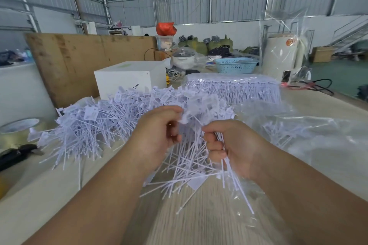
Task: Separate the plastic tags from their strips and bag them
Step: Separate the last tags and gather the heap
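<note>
Nearest, bare worktop lies between the forearms. Above it, the right hand clutches a bundle of white plastic tags, while the left hand pinches tag heads. A clear bag lies at right, a loose tag heap at left. Beyond stand a wrapped tag stack and a white box.

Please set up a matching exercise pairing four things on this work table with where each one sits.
Things:
1. blue perforated plastic basket
2. white box
3. roll of clear tape
4. bundle of white plastic tags

Places:
A. at the table's left edge
B. gripped in the right hand
C. far side of the table, beyond the wrapped stack of tag strips
D. behind the loose tag pile, by the brown board

Pairs: 1-C, 2-D, 3-A, 4-B
</note>
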Action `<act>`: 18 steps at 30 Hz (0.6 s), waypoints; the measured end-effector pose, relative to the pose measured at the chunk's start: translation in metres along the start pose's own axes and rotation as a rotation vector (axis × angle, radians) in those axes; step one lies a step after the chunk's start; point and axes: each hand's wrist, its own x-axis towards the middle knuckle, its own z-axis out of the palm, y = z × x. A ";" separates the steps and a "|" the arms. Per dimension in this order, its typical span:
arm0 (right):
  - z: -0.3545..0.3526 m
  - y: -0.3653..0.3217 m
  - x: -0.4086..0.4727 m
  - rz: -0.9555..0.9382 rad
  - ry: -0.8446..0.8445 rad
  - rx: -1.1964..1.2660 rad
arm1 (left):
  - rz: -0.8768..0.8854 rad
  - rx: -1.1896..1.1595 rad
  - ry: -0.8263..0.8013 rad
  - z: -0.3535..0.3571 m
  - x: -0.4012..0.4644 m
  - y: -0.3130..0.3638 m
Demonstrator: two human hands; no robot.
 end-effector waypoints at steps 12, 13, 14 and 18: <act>-0.009 -0.006 -0.002 0.009 -0.017 0.112 | -0.267 -0.154 -0.363 -0.044 0.004 0.031; -0.009 -0.006 -0.003 0.016 -0.050 0.102 | -0.287 -0.121 -0.382 -0.046 0.005 0.031; -0.009 -0.006 -0.003 0.021 -0.083 0.081 | -0.312 -0.079 -0.400 -0.048 0.006 0.030; -0.005 -0.009 -0.009 0.041 -0.246 -0.049 | -0.403 0.069 -0.469 -0.040 0.003 0.026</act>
